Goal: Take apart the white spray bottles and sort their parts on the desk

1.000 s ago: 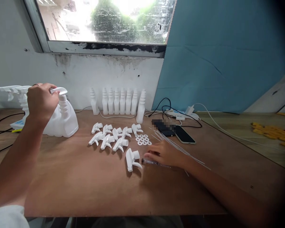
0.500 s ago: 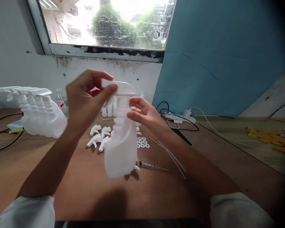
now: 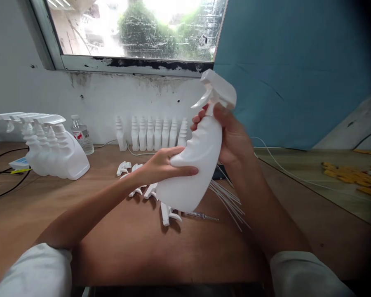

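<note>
A white spray bottle is held up over the table, tilted with its top to the right and a trigger head on its neck. My left hand grips the lower body, thumb across the near face. Around the neck, just under the trigger head, my right hand is closed. Below the bottle a loose trigger head lies on the table, and a screwdriver is partly hidden behind it. More loose trigger heads lie beyond my left forearm.
Several bottles with trigger heads stand at the left, near a clear water bottle. Headless white bottles line the wall. Thin white tubes and a dark phone lie by my right forearm. Black cables run at the left edge.
The spray bottle has tilted, its top swinging right and turning. My left hand has moved from the trigger head down to the body; my right hand has closed around the neck.
</note>
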Demonstrator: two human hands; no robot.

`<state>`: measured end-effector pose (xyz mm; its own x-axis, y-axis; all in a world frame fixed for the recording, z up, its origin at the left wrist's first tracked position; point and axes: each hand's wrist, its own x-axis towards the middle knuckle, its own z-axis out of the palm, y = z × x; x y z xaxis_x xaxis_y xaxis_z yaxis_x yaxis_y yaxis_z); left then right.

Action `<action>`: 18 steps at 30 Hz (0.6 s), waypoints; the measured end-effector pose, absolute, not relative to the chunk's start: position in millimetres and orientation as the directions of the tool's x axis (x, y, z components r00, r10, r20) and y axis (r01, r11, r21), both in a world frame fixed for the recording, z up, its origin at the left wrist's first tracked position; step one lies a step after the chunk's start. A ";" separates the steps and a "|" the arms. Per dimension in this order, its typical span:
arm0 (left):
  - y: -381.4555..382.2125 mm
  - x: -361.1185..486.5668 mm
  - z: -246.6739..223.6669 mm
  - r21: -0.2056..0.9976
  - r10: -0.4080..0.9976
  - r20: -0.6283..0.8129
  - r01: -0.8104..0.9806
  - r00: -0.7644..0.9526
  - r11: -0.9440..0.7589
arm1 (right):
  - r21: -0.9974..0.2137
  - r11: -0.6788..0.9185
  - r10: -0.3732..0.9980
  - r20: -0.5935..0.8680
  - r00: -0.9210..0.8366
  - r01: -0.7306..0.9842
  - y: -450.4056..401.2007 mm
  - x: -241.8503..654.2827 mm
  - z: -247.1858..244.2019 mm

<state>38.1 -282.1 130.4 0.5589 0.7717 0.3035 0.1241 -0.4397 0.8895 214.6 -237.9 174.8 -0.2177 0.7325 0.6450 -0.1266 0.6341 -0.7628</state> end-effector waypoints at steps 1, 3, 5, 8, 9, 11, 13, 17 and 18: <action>-282.9 38.1 131.5 0.903 0.763 0.298 0.089 0.574 -0.420 | -0.759 0.639 0.709 0.644 -0.289 -0.124 -236.3 219.2 175.8; -283.6 36.2 133.7 0.914 0.765 0.303 0.053 0.568 -0.401 | -0.754 0.642 0.677 0.643 -0.358 -0.141 -230.6 226.0 176.1; -283.3 33.6 135.2 0.915 0.773 0.321 0.032 0.547 -0.402 | -0.756 0.636 0.674 0.641 -0.367 -0.151 -223.3 229.7 175.4; -281.2 31.9 135.7 0.918 0.785 0.337 0.005 0.519 -0.397 | -0.768 0.623 0.681 0.625 -0.382 -0.146 -218.9 230.1 175.5; -280.1 32.0 135.6 0.920 0.790 0.334 0.004 0.514 -0.391 | -0.773 0.617 0.683 0.619 -0.388 -0.147 -220.5 229.1 176.0; -277.2 32.6 135.0 0.933 0.801 0.305 0.009 0.516 -0.361 | -0.773 0.614 0.683 0.622 -0.383 -0.161 -227.1 225.8 177.1; -272.7 31.8 134.6 0.946 0.803 0.265 0.020 0.534 -0.325 | -0.756 0.622 0.671 0.648 -0.361 -0.201 -234.0 222.0 178.1; -258.5 15.4 136.5 0.961 0.756 0.184 0.048 0.628 -0.274 | -0.691 0.661 0.612 0.722 -0.322 -0.293 -235.0 224.2 184.4; -253.9 7.5 137.5 0.962 0.717 0.143 0.076 0.683 -0.264 | -0.658 0.691 0.594 0.753 -0.283 -0.300 -233.0 229.3 188.0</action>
